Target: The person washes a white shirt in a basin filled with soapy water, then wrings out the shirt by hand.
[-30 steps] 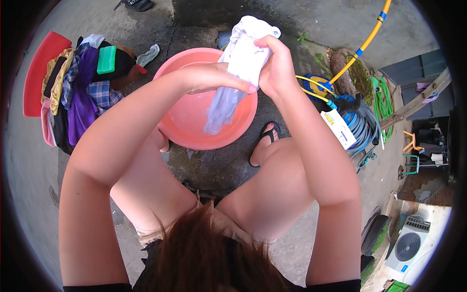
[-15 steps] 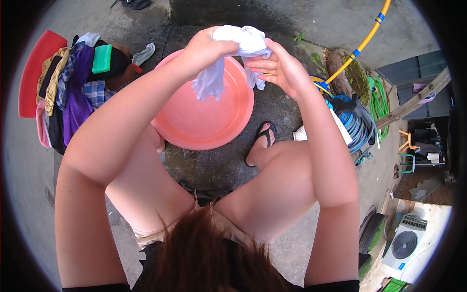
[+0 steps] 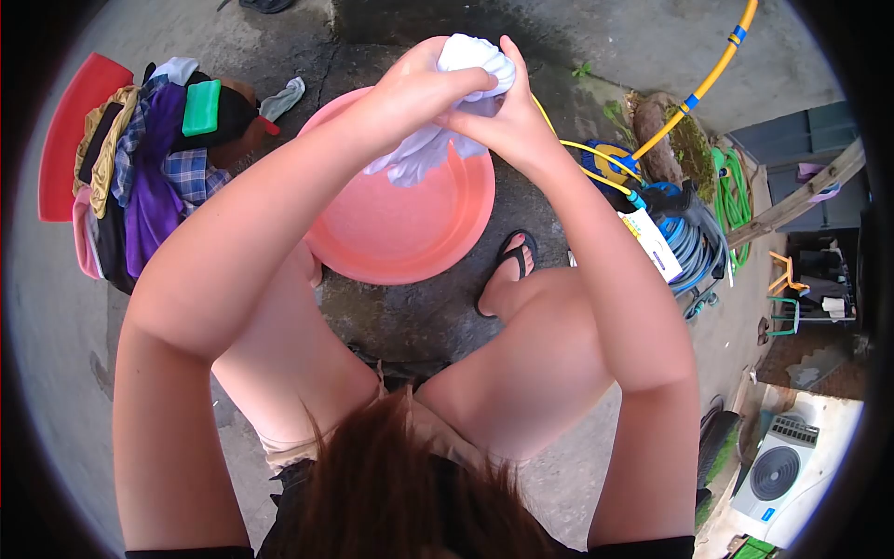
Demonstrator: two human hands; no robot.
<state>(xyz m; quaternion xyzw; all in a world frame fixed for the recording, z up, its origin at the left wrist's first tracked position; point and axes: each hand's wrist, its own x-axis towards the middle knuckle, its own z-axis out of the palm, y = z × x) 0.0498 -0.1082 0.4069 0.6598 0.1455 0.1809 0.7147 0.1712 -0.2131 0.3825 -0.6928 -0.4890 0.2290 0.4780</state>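
The left grip (image 3: pixel 419 86) is closed on a white cloth (image 3: pixel 475 61), its thumb laid across the bunched upper part; its other fingers are mostly lost behind the fabric. The right grip (image 3: pixel 512 116) clasps the same bundle from the other side, forefinger raised along it and thumb low against it, the remaining fingers hard to make out. So the cloth sits between the two grips, with a wet-looking loose end dangling below them, partly covered by the hands.

Beneath both grips is a pink basin (image 3: pixel 400 244); hands, left forearm and cloth hide much of its far rim, and whether it holds water is unclear. Well to the left of the left grip lies a heap of clothes (image 3: pixel 154 200), a green block (image 3: pixel 201 108) resting on it; the heap's near edge runs close to the left forearm and covers part of a red container (image 3: pixel 70 140). Right of the right grip, a yellow hose (image 3: pixel 717 70) runs out of view, and a white box (image 3: pixel 652 244) blocks part of a coiled blue hose (image 3: pixel 687 244).
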